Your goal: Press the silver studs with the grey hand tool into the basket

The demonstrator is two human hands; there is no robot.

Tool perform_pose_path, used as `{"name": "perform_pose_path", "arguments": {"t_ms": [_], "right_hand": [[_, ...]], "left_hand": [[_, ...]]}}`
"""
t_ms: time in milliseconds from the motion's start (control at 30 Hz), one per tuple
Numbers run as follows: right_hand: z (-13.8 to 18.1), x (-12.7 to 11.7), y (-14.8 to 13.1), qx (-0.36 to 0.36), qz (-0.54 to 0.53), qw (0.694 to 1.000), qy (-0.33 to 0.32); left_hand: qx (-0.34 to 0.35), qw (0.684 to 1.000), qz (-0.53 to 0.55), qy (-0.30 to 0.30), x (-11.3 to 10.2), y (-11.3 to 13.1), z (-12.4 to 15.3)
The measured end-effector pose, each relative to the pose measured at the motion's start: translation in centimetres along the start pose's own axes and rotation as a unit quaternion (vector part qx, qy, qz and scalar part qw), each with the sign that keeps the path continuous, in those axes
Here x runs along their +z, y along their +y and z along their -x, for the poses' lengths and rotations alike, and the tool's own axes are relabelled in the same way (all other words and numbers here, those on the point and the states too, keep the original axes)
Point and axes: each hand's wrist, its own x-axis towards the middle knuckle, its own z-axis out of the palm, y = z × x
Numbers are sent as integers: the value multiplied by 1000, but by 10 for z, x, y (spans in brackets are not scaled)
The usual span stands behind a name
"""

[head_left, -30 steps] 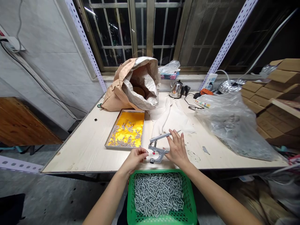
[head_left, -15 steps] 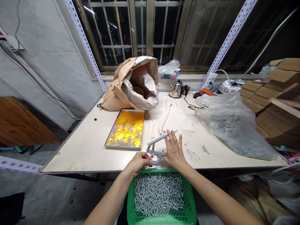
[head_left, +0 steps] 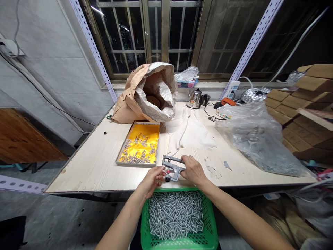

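Press pliers of grey metal lie low over the near edge of the pale wooden table, caught between both hands. The right hand is wrapped around the two handles, fingers curled over the top one and squeezing it down onto the lower, so the handles sit closed together. The left hand comes in from the other side with its fingertips bunched together against the head of the tool, just beside the small red-marked die; whether they pinch anything there is too small to tell. Directly below both wrists, closer to the person than the fingers, sits a green plastic basket heaped with small silver springs. Just beyond the left fingertips lies a shallow tray lined in yellow, with more springs scattered along its near end. Beyond the right fingers a white cloth is spread on the table. Farther out past the tray slumps an open brown paper sack with a silvery lining, and well off to the outer side of the right hand lies a large clear plastic bag
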Motion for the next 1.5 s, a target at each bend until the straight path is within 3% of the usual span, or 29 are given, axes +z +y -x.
{"name": "perform_pose_path", "arguments": {"t_ms": [100, 233, 367, 533, 700, 800, 833, 900, 967, 1000, 1033, 1100, 1133, 1200, 1233, 1367, 1500], "right_hand": [[-2, 8, 2, -26, 4, 999, -25], [-8, 10, 0, -42, 9, 998, -36], [-14, -1, 1, -30, 8, 1000, -5], [-16, -7, 0, -59, -28, 994, 88], [-12, -6, -5, -57, -16, 993, 103], [-10, -10, -3, -31, -14, 995, 95], [-9, -11, -2, -27, -15, 995, 93], [-6, -13, 1, -27, -17, 995, 91], [-3, -12, 4, -31, -20, 995, 90], [-1, -12, 5, -32, -21, 995, 90], [0, -11, 6, -33, -23, 995, 91], [1, -8, 5, -34, -27, 995, 93], [1, -8, 5, -35, -28, 995, 94], [1, -7, 3, -37, -28, 994, 98], [0, -7, 3, -37, -27, 994, 99], [0, -9, 3, -32, -21, 994, 104], [1, -11, 7, -28, -19, 994, 101]], "left_hand": [[-5, 999, 16, 33, -1, 4, 4], [3, 999, 9, 30, 2, 3, 6], [23, 999, 14, 40, 6, -1, 8], [54, 993, -96, 39, 5, -8, 3], [158, 972, -152, 89, 2, -14, -2], [244, 940, -185, 150, -1, -10, 16], [254, 932, -214, 141, -2, -8, 26], [230, 922, -308, 51, -6, -3, 47], [180, 898, -399, -48, -13, 3, 58], [171, 885, -430, -56, -19, 8, 56], [177, 872, -456, -28, -27, 15, 49], [219, 824, -510, 112, -47, 35, 22], [227, 781, -553, 181, -58, 48, 3], [211, 666, -658, 280, -80, 75, -35], [208, 647, -671, 297, -89, 88, -52], [190, 607, -713, 296, -108, 114, -92], [175, 580, -749, 268, -112, 110, -99]]}}
